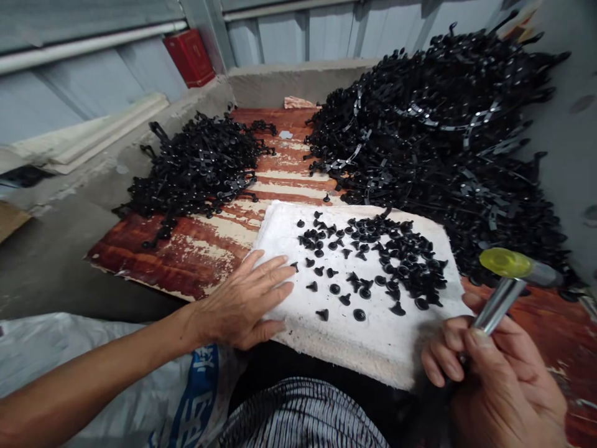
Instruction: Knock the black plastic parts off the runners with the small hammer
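My left hand (247, 298) lies flat, fingers stretched out, on the near left corner of a white foam block (373, 348). Several small black plastic studs (373, 261) lie scattered and heaped on the block's top, just right of my fingertips. My right hand (494, 373) is closed round the metal handle of a small hammer (506, 280) with a yellow head, held at the block's right edge.
The block rests on a worn red-brown board (196, 249). A small heap of black plastic strips (200, 165) lies at the back left, a much larger heap (457, 130) at the back right. A red box (190, 56) stands by the wall. A white sack (116, 373) covers my lap.
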The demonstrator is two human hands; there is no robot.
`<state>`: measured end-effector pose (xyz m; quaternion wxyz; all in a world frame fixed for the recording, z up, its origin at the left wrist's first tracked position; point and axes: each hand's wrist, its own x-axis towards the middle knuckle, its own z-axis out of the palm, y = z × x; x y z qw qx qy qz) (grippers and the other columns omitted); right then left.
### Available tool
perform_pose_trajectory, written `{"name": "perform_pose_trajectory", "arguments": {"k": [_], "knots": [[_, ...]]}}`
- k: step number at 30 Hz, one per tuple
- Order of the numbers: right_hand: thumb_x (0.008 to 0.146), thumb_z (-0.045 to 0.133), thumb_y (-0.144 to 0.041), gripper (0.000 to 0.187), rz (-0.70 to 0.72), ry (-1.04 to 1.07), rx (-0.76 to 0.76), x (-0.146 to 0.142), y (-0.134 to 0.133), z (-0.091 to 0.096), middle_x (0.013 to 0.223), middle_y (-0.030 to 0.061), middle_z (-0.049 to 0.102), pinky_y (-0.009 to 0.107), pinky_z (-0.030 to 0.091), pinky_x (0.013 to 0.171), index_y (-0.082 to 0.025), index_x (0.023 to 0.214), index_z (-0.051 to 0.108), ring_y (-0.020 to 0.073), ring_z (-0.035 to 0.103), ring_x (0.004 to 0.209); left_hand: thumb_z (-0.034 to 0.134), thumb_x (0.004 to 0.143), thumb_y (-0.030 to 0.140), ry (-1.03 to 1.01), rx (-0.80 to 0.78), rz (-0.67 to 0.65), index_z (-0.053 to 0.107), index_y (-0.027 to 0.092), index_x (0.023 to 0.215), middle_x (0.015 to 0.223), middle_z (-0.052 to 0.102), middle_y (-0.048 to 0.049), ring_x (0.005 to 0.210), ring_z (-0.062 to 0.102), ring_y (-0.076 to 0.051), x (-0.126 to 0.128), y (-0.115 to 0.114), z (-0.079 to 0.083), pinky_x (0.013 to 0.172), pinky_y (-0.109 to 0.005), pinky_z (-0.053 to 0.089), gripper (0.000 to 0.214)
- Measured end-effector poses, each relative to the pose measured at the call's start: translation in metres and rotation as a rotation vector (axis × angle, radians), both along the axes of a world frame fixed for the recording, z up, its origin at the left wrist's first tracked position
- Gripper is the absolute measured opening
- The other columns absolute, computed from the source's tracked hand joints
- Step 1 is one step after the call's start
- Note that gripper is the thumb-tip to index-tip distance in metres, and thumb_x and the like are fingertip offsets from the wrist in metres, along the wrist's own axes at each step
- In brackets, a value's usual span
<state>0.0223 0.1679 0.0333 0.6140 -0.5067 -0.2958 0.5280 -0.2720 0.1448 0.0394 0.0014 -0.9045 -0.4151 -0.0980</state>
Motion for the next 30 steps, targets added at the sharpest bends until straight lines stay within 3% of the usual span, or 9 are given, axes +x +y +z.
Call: {"name": "perform_pose_trajectory", "arguments": {"k": [2,8,14,16,21,26,30], "knots": [[0.078,0.071,-0.024,0.027,0.0,-0.01,0.009,0.0,0.0,0.0,0.067,-0.0046,0.05,0.018,0.037,0.036,-0.024,0.105,0.068,0.0052,0.041,0.043,0.04,0.095,0.044,-0.038,0.021,0.033,0.057,0.007,0.122,0.134,0.058,-0.0255,0.133,0.046,-0.039,0.002,0.006,0.003,0.108,-0.063,0.031,0.049],[0.08,0.07,-0.023,0.029,0.014,-0.008,-0.021,0.003,-0.003,-0.002,0.068,-0.0037,0.051,0.018,0.039,0.037,-0.024,0.108,0.067,0.0052,0.042,0.044,0.036,0.096,0.05,0.001,-0.053,-0.007,0.043,0.005,0.141,0.145,0.049,-0.0257,0.138,0.041,-0.036,0.012,0.025,-0.003,0.109,-0.064,0.03,0.063],[0.079,0.071,-0.025,0.036,0.008,-0.024,-0.004,0.001,-0.001,-0.003,0.068,-0.0038,0.052,0.019,0.038,0.035,-0.023,0.114,0.067,0.0062,0.043,0.042,0.032,0.098,0.046,-0.083,0.068,0.071,0.053,0.006,0.129,0.131,0.06,-0.0246,0.128,0.051,-0.035,-0.009,0.025,-0.004,0.105,-0.058,0.036,0.055],[0.078,0.072,-0.025,0.037,0.007,-0.024,-0.016,-0.001,0.0,-0.001,0.066,-0.0043,0.051,0.019,0.038,0.035,-0.023,0.115,0.067,0.0062,0.042,0.042,0.03,0.098,0.047,-0.093,0.068,0.093,0.051,0.007,0.132,0.138,0.054,-0.0251,0.132,0.046,-0.035,-0.004,0.035,-0.002,0.107,-0.056,0.035,0.057],[0.078,0.073,-0.025,0.038,0.006,-0.017,-0.016,-0.001,0.0,-0.002,0.066,-0.0042,0.052,0.019,0.039,0.035,-0.022,0.115,0.067,0.006,0.043,0.042,0.03,0.097,0.055,0.014,-0.13,0.136,0.031,0.012,0.15,0.159,0.03,-0.0199,0.148,0.025,-0.033,0.008,0.061,-0.004,0.115,-0.059,0.022,0.068],[0.079,0.071,-0.025,0.04,0.001,-0.017,-0.01,0.002,-0.001,-0.005,0.07,-0.0026,0.055,0.019,0.039,0.035,-0.023,0.119,0.067,0.006,0.044,0.043,0.029,0.098,0.053,0.025,-0.163,0.282,0.023,0.013,0.154,0.16,0.027,-0.0202,0.149,0.022,-0.033,-0.013,0.05,-0.009,0.117,-0.059,0.016,0.068],[0.078,0.072,-0.024,0.038,0.001,-0.012,-0.007,0.002,0.0,-0.004,0.068,-0.0026,0.054,0.019,0.038,0.034,-0.022,0.116,0.068,0.0061,0.042,0.042,0.029,0.097,0.055,-0.028,-0.137,0.289,0.022,0.014,0.154,0.16,0.026,-0.0217,0.148,0.021,-0.035,-0.019,0.039,-0.009,0.116,-0.06,0.018,0.07]]}}
